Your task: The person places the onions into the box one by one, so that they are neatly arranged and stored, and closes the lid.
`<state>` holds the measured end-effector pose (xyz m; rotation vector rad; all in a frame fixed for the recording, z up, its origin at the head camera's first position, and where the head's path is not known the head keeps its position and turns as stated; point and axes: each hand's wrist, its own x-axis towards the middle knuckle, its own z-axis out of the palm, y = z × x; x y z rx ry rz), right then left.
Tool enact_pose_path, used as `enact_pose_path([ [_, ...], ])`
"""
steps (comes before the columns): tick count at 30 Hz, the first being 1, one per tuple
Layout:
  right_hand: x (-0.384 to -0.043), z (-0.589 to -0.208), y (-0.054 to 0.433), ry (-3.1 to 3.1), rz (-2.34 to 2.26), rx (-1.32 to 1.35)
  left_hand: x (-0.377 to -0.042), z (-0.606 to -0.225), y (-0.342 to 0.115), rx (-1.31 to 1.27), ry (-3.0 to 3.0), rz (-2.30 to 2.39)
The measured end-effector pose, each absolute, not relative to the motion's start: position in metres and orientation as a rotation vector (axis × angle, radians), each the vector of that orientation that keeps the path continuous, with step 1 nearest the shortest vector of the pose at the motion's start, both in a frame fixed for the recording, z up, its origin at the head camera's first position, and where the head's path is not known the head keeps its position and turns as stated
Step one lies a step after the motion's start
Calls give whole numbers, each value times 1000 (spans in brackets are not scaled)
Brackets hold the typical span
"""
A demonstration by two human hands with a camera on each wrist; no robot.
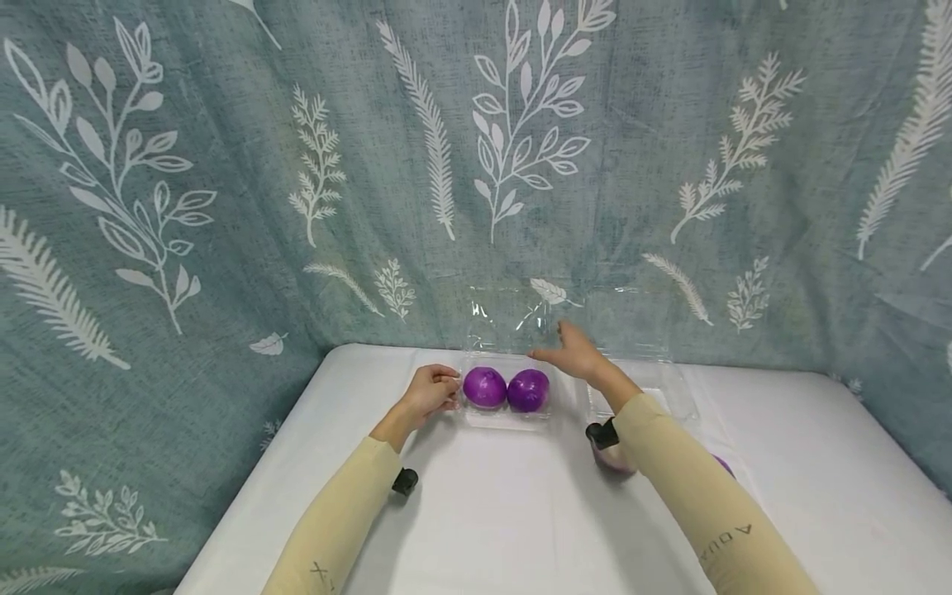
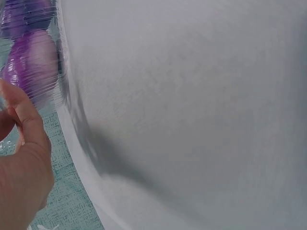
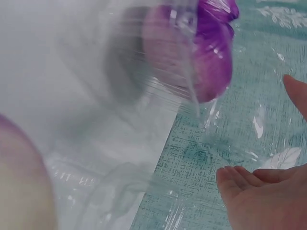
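A clear plastic clamshell container point(image 1: 507, 421) stands near the back of the table with its lid point(image 1: 513, 318) raised. Side by side in its base sit two glossy purple, turnip-like vegetables point(image 1: 484, 388) point(image 1: 528, 391). At the container's left edge my left hand point(image 1: 430, 392) has its fingers bent, and thumb and forefinger seem to pinch the rim; the exact contact is partly hidden. My right hand point(image 1: 576, 351) is beside the raised lid's lower right, thumb and fingers spread apart. In the right wrist view, nothing is between that hand's fingers point(image 3: 235, 179).
A second clear container point(image 1: 643, 401) with a raised lid stands to the right. Under my right forearm lies a purple-and-cream turnip-like vegetable point(image 1: 613, 463); another purple one point(image 1: 723, 465) peeks out behind the sleeve. A leaf-patterned curtain point(image 1: 416, 165) hangs behind the white table point(image 1: 491, 512).
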<state>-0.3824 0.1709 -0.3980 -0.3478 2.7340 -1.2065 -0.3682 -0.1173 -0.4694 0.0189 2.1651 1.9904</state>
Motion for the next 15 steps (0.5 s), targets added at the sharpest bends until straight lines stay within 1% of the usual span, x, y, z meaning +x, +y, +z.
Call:
enact_pose_path([
  [8,-397,-397,172,2603,-1387,-236,-368,-471,-117,35,2175,2005],
  [15,-401,-395,172,2578,-1398,-235,-367,-468,-117,29,2172,2005],
])
